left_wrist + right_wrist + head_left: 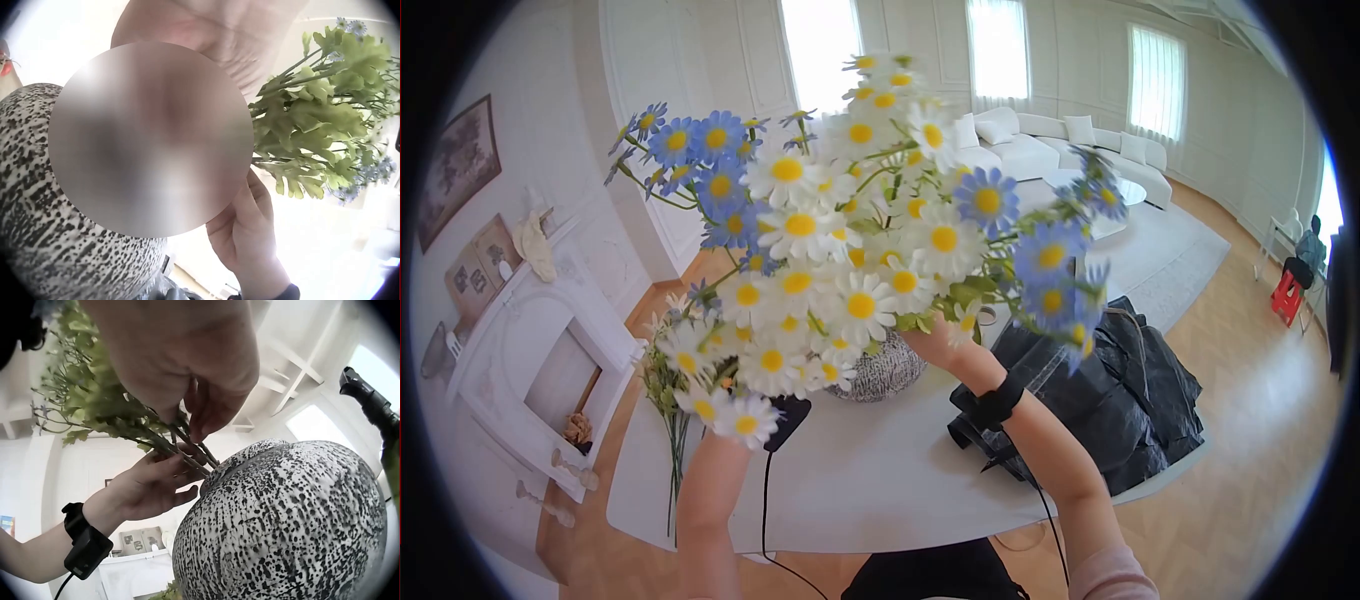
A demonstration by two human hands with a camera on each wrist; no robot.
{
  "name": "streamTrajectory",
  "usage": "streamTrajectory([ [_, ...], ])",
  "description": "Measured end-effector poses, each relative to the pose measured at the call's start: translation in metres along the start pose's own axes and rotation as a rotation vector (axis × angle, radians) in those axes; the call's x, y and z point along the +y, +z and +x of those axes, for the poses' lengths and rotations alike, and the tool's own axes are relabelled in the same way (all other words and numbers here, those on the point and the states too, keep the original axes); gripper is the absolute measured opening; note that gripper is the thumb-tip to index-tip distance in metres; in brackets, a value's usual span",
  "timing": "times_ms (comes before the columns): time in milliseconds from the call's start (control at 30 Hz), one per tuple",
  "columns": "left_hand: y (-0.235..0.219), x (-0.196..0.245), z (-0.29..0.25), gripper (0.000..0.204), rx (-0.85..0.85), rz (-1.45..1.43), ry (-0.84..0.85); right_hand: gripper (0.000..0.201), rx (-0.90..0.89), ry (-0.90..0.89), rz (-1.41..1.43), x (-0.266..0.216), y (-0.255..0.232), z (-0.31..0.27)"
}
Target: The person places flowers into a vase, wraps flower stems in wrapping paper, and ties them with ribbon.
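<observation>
Head view: bunch of daisies (855, 240), white and blue, held above speckled vase (878, 372) on table (840, 510). Right hand (945, 345) near vase; black sheeting (1115, 400) right of vase, loose sprigs (675, 440) left of it. Left wrist view: left hand (212, 37) beside vase, fingers masked by blur. Right wrist view: right hand pinches stems (195, 461) at vase's mouth; left hand curls round them. Cannot tell whether tips are inside.

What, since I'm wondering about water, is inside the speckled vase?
In the right wrist view, stems slant down to the top of the speckled vase, their lower ends disappearing at its rim. Its wall hides the inside, so neither water nor stem depth can be seen.
</observation>
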State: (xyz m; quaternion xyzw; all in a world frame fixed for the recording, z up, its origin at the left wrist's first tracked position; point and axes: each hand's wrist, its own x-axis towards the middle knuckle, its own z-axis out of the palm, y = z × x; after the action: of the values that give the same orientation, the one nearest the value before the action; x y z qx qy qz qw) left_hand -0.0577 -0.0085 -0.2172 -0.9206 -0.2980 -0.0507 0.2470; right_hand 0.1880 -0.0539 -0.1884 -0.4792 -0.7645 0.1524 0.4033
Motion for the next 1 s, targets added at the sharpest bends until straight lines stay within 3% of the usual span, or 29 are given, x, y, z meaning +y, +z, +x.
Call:
streamTrajectory([
  [267,-0.019,-0.005,0.026,0.021,-0.06,0.162,-0.003,0.027,0.214,-0.107,-0.215,0.036,0.012,-0.021],
  [500,-0.022,-0.015,-0.02,0.019,-0.188,0.196,-0.112,0.028,0.279,-0.249,-0.347,0.068,0.012,-0.03],
  [567,-0.089,-0.014,-0.049,0.021,0.131,-0.469,-0.426,0.028,0.281,-0.259,-0.345,0.042,0.014,-0.033],
  [600,-0.106,-0.015,-0.061,0.022,0.305,-0.794,-0.575,0.021,0.137,-0.146,-0.207,-0.003,-0.004,-0.036],
  [633,-0.107,-0.02,-0.078,0.023,0.233,-0.697,-0.631,0.018,-0.002,-0.03,-0.072,-0.026,-0.013,-0.039],
  [667,-0.106,-0.029,-0.099,0.023,0.162,-0.598,-0.679,0.018,-0.006,-0.023,-0.067,-0.02,-0.008,-0.043],
  [733,-0.088,-0.051,-0.145,0.02,-0.045,-0.545,-0.807,0.019,-0.295,0.041,0.227,-0.005,-0.001,-0.052],
  [767,-0.076,-0.061,-0.165,0.017,-0.142,-0.478,-0.842,0.022,-0.46,-0.028,0.137,-0.018,-0.006,-0.053],
  [800,-0.062,-0.068,-0.184,0.014,-0.238,-0.409,-0.873,0.022,-0.461,-0.022,0.141,-0.02,-0.002,-0.054],
  [867,-0.034,-0.067,-0.214,0.012,-0.341,-0.412,-0.981,0.024,-0.873,-0.119,0.062,-0.024,0.007,-0.057],
  [900,-0.033,-0.06,-0.214,0.012,-0.344,-0.412,-0.974,0.024,-0.869,-0.113,0.065,-0.029,0.011,-0.059],
  [967,-0.03,-0.05,-0.212,0.013,-0.389,-0.211,-1.144,0.028,-1.109,-0.107,0.015,-0.038,0.019,-0.063],
  [1000,-0.022,-0.053,-0.216,0.013,-0.394,-0.212,-1.137,0.028,-1.106,-0.101,0.02,-0.036,0.023,-0.067],
])
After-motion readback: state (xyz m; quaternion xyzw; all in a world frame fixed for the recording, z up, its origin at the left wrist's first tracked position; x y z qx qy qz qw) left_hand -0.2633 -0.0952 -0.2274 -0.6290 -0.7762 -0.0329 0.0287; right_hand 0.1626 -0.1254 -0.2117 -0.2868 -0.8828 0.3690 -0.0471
